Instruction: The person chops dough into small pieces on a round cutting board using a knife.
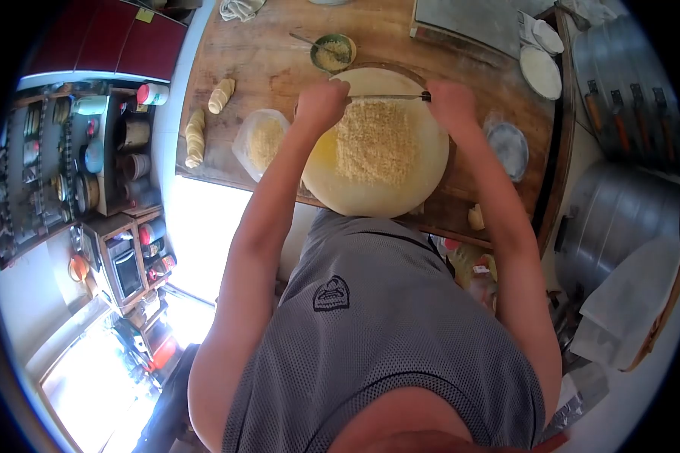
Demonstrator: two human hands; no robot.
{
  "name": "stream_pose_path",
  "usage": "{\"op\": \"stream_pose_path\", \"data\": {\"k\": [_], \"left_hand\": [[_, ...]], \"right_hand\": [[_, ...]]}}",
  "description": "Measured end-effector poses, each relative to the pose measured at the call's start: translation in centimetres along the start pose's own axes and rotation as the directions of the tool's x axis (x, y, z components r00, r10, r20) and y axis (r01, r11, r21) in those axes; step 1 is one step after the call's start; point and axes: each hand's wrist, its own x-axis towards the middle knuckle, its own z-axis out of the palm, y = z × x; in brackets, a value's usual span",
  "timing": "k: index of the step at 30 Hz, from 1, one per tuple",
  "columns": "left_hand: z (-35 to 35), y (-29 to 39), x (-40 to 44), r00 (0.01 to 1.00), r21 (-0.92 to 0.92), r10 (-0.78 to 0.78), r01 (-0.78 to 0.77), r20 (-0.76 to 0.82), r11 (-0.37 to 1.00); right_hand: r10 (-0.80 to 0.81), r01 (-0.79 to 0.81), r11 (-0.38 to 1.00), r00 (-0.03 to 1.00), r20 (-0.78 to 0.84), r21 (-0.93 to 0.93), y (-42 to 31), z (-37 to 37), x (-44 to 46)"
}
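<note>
A long thin blade (389, 97) lies level across the far part of a round pale board (363, 202). My left hand (325, 104) is closed on its left end, and my right hand (451, 107) grips the dark handle at its right end. Below the blade, a thick layer of chopped yellowish crumbs (378, 143) covers the middle of the board. A yellow smear shows at the crumbs' left side. Left of the board, a clear bag (264, 143) holds similar crumbs. Beyond it stands a green bowl (332, 53) with crumbs and a spoon.
On the wooden table (264, 45), two twisted dough pieces (195, 139) lie at the left. A metal bowl (508, 151) sits right of my right forearm. White dishes (540, 72) and a grey slab (468, 26) are at the back right. Large metal pots stand beyond the right edge.
</note>
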Motion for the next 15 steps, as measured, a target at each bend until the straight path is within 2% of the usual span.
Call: {"op": "stream_pose_path", "data": {"k": [2, 4, 9, 11, 13, 15], "left_hand": [[0.4, 0.0, -0.5, 1.000, -0.004, 0.008, -0.008, -0.001, 1.000], [-0.1, -0.1, 0.2, 0.997, 0.025, -0.008, 0.006, 0.073, 1.000], [-0.7, 0.2, 0.8, 0.998, 0.002, -0.048, 0.048, 0.043, 0.999], [-0.4, -0.3, 1.7, 0.998, -0.017, -0.064, 0.064, -0.004, 0.998], [-0.1, -1.0, 2.3, 1.000, -0.021, 0.008, -0.007, 0.021, 1.000], [0.1, -0.8, 2.6, 0.998, 0.009, -0.010, 0.009, 0.054, 1.000]], "right_hand": [[0.051, -0.040, 0.994, 0.994, 0.102, -0.106, -0.7, 0.5, -0.2], [0.045, -0.040, 0.997, 0.997, 0.069, -0.071, -0.1, 1.0, 0.0], [0.023, -0.023, 1.000, 1.000, -0.012, -0.001, 0.1, -0.2, 0.3], [0.025, -0.025, 0.999, 1.000, -0.014, -0.029, 0.4, -0.6, 1.5], [0.000, -0.002, 0.999, 1.000, -0.027, -0.046, 1.1, 0.6, 2.2], [-0.023, 0.021, 0.998, 0.999, -0.036, -0.061, 1.4, 1.6, 2.3]]}}
